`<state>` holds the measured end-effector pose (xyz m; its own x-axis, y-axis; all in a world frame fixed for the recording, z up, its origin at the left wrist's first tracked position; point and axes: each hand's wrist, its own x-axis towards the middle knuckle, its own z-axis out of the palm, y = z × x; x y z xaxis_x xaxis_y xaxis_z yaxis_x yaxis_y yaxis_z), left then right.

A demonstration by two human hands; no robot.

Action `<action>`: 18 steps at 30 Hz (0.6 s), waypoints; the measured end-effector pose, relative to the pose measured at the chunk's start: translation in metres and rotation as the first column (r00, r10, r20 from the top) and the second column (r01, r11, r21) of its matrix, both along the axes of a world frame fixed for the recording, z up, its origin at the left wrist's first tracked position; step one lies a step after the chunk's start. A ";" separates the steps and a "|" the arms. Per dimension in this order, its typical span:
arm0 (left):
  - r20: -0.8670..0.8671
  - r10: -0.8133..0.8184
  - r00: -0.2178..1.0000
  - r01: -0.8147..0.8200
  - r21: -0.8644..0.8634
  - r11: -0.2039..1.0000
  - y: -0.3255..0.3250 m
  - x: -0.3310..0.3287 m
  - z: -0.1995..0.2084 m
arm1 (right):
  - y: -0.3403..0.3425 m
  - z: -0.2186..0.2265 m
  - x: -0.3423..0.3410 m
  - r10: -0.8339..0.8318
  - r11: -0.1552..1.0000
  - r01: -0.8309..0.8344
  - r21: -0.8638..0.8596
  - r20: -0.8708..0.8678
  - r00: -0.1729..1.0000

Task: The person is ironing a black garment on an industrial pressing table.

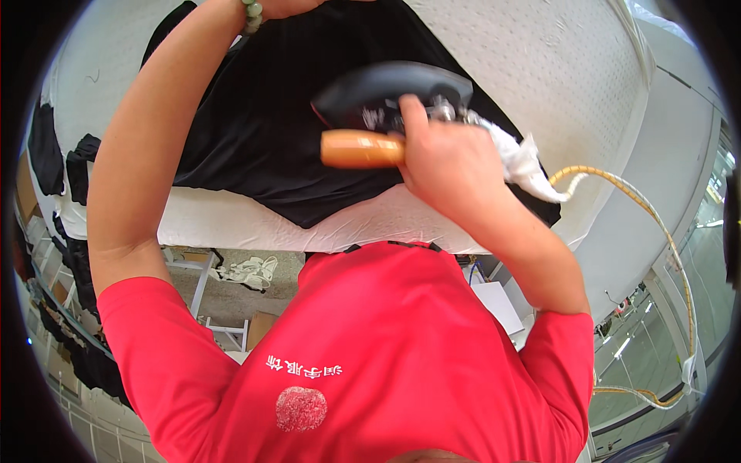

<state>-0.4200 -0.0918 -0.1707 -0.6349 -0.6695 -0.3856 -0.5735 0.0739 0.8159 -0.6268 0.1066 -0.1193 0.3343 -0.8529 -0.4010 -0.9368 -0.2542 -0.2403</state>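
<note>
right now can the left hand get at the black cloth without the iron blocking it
Probably yes: the left hand, partly cut off by the upper picture edge, is by the black cloth, and the iron in the right hand leaves the cloth's left side free.

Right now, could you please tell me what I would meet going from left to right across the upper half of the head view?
Black cloth at the far left, left forearm, bead bracelet, iron's orange handle, right hand, white wrapping, yellow-wrapped cord.
</note>
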 end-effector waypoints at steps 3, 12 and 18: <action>-0.060 0.010 0.998 -0.008 0.042 0.999 -0.004 0.003 0.003 | 0.019 0.017 -0.024 0.037 0.990 -0.028 0.140 -0.067 0.997; -0.048 0.145 0.988 -0.129 0.253 0.959 0.001 -0.002 0.008 | 0.024 0.012 -0.035 -0.422 0.891 0.443 -0.096 0.183 0.888; -0.111 0.230 0.967 -0.183 0.327 0.927 -0.002 -0.011 0.009 | -0.001 0.019 0.019 -0.035 0.966 -0.009 0.259 0.162 0.986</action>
